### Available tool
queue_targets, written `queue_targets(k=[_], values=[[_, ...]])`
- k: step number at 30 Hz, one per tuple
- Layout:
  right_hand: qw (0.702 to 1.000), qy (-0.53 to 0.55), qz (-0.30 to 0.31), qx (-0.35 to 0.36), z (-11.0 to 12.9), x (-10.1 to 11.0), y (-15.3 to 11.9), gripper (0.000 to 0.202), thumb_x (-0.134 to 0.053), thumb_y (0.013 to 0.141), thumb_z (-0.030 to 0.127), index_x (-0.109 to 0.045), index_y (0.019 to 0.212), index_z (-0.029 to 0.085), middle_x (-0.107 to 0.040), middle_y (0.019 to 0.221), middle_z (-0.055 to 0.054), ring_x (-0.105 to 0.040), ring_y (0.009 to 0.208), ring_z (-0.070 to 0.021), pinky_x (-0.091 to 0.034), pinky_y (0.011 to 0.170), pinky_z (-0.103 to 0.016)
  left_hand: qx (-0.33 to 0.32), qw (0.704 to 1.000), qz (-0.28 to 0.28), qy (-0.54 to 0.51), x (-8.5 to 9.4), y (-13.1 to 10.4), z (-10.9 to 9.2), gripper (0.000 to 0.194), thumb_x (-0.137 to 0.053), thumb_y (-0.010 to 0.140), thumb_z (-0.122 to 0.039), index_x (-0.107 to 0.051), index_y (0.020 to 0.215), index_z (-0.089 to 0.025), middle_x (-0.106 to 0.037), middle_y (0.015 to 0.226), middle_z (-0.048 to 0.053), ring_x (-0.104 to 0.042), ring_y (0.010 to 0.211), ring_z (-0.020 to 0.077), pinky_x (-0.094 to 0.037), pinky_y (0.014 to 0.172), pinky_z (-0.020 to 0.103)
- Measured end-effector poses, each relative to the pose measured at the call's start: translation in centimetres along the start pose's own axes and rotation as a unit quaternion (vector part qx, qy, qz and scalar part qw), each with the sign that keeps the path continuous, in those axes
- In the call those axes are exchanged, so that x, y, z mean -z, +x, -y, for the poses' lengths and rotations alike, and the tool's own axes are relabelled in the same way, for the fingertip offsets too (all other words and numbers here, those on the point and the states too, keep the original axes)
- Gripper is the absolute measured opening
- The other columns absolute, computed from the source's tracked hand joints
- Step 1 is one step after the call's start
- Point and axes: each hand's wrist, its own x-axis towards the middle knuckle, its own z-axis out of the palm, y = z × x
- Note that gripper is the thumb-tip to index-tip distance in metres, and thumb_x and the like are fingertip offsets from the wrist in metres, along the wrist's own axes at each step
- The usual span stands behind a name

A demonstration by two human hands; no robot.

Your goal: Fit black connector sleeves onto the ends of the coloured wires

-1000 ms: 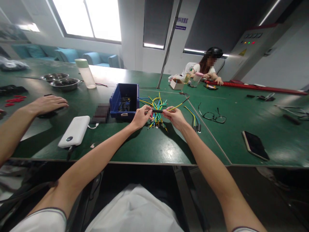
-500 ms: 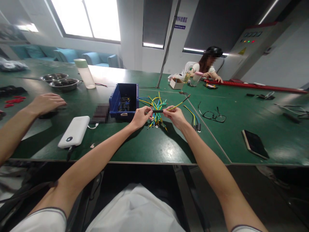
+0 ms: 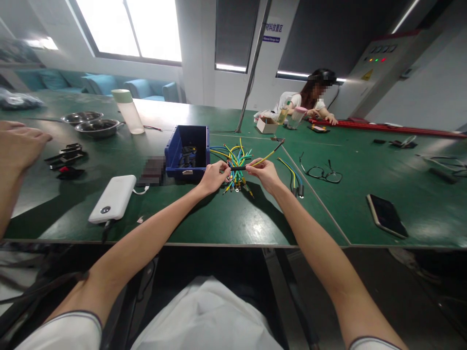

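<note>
A short black sleeve [image 3: 239,168] is stretched level between my two hands. My left hand [image 3: 214,177] pinches its left end. At the right end my right hand [image 3: 268,176] pinches the sleeve and a yellow-green wire [image 3: 269,155], which slants up to the right with a dark tip. Beneath and behind them a bundle of yellow, green and blue wires [image 3: 239,183] lies on the green table [image 3: 219,223]. Several wires with black sleeves [image 3: 295,180] lie to the right of my right hand.
Left of the bundle stands a blue bin [image 3: 188,150] holding black parts. Nearer are a white power bank [image 3: 113,199] and a dark pixelated object. Glasses [image 3: 323,174] and a phone [image 3: 386,215] lie right. Another person's hand [image 3: 22,146] is at far left; a person sits across.
The other person's hand at the left has moved left and up, uncovering black parts on the table. The yellow-green wire's tip has shifted slightly left and down. My hands stay in nearly the same place.
</note>
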Motion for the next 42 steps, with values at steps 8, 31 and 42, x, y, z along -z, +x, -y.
queue_targets(k=[8,31,42], values=[[1.000,-0.002,0.005,0.002,-0.1,0.2,0.1,0.032,-0.088,0.052,0.034,-0.067,0.070,0.019,-0.066,0.066,0.000,-0.059,0.061,-0.0108,-0.049,0.060,-0.024,-0.001,1.000,0.017,-0.020,0.0,0.0,-0.1,0.018,-0.056,0.085,-0.034,-0.058,0.086,-0.015,-0.069,0.079,0.003,-0.067,0.059,0.0143,-0.052,0.055,0.023],[0.995,0.073,-0.059,-0.017,-0.1,-0.4,0.3,0.046,-0.082,0.061,0.033,-0.064,0.100,0.019,-0.067,0.074,0.001,-0.062,0.061,-0.0093,-0.055,0.065,-0.025,-0.019,0.998,0.033,-0.041,-1.6,-1.0,-0.8,0.014,-0.058,0.082,-0.030,-0.056,0.081,-0.016,-0.062,0.069,-0.001,-0.061,0.053,0.0109,-0.049,0.051,0.021],[0.993,0.094,-0.068,0.006,0.6,-0.4,0.2,0.048,-0.084,0.056,0.034,-0.065,0.097,0.021,-0.062,0.071,0.005,-0.060,0.064,-0.0089,-0.048,0.061,-0.022,-0.049,0.997,0.061,0.017,-1.7,-1.2,-1.6,0.019,-0.056,0.085,-0.033,-0.061,0.084,-0.015,-0.066,0.071,0.001,-0.060,0.056,0.0108,-0.047,0.055,0.021]])
